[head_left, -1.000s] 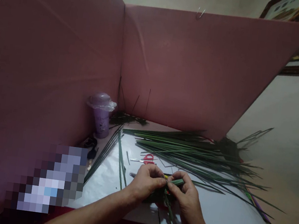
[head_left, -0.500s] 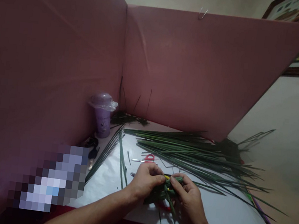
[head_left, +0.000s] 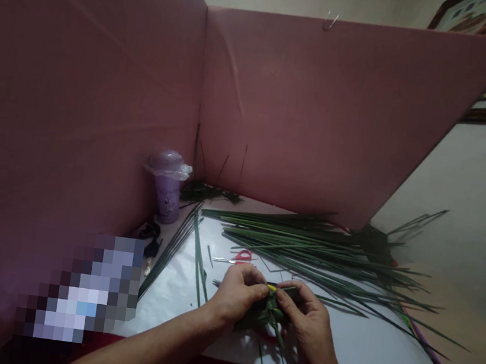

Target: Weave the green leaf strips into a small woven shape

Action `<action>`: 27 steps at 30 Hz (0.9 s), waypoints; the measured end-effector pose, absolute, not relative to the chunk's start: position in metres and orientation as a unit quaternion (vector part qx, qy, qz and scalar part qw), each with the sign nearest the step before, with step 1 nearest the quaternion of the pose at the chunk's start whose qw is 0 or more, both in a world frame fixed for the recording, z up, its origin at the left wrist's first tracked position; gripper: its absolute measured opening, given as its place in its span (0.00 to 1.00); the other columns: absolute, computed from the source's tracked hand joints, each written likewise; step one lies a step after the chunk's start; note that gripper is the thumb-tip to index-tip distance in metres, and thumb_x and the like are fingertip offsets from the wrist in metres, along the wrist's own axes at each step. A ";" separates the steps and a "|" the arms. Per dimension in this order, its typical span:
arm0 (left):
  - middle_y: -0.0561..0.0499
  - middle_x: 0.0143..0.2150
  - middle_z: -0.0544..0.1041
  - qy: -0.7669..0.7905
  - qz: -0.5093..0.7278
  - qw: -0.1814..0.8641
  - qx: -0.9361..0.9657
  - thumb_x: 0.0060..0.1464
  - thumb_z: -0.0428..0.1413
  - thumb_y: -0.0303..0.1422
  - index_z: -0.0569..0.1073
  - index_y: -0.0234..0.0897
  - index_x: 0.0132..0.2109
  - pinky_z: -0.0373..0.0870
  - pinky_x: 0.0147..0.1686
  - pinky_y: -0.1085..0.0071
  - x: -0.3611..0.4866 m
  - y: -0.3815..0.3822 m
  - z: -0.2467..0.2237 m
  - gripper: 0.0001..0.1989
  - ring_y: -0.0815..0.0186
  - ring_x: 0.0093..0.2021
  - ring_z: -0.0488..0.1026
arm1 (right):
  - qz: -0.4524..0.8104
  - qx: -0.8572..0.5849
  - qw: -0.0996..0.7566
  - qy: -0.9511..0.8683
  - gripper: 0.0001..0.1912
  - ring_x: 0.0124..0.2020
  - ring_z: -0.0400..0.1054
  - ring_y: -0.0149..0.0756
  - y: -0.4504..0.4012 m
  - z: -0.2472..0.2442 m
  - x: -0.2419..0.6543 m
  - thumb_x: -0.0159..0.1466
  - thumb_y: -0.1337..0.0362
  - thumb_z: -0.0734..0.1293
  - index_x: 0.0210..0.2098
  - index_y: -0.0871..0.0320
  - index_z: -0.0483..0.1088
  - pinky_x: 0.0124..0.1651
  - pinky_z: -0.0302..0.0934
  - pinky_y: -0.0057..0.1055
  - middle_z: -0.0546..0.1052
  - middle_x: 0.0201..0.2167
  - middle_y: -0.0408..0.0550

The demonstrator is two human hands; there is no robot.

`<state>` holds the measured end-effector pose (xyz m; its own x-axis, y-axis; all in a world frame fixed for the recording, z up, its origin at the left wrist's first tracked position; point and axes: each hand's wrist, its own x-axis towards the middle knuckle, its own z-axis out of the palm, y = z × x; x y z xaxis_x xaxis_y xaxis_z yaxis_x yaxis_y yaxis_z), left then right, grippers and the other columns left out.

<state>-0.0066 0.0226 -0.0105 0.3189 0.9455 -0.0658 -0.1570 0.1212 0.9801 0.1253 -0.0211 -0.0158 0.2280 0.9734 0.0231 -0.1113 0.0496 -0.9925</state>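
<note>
Between my two hands is a small piece of woven green leaf strips (head_left: 269, 315), with a bit of yellow showing near its top edge. My left hand (head_left: 237, 295) pinches its left side between thumb and fingers. On the other side my right hand (head_left: 307, 314) grips a folded strip at the upper right. Loose strip ends hang below the piece toward the table's front edge. Something red and curved shows partly behind it; I cannot make out what it is. Red-handled scissors (head_left: 242, 258) lie just beyond my left hand.
Long green leaf blades (head_left: 289, 239) spread across the white tabletop (head_left: 364, 353) at the back and right. More strips (head_left: 171, 250) lie at the left. A purple cup (head_left: 167, 193) stands by the pink partition (head_left: 301, 112), with keys (head_left: 151, 250) nearby. A blurred patch covers the lower left.
My right fingers have shifted very slightly on the woven piece, and the strip at its upper right has turned a little. The rest looks the same.
</note>
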 end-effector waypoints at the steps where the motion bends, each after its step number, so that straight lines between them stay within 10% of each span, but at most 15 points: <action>1: 0.55 0.19 0.66 0.389 0.432 0.639 0.503 0.35 0.59 0.30 0.68 0.32 0.24 0.55 0.22 0.75 -0.006 0.022 -0.010 0.08 0.74 0.21 0.60 | 0.468 -0.512 0.588 -0.415 0.17 0.20 0.62 0.30 -0.021 -0.016 0.126 0.47 0.54 0.72 0.30 0.58 0.67 0.22 0.56 0.25 0.70 0.19 0.40; 27: 0.54 0.22 0.66 0.403 0.425 0.612 0.532 0.37 0.56 0.28 0.67 0.33 0.25 0.57 0.25 0.75 -0.007 0.024 -0.012 0.05 0.72 0.23 0.61 | 0.381 -0.538 0.547 -0.516 0.13 0.23 0.58 0.29 -0.023 -0.021 0.128 0.51 0.57 0.69 0.22 0.59 0.64 0.26 0.56 0.24 0.66 0.19 0.39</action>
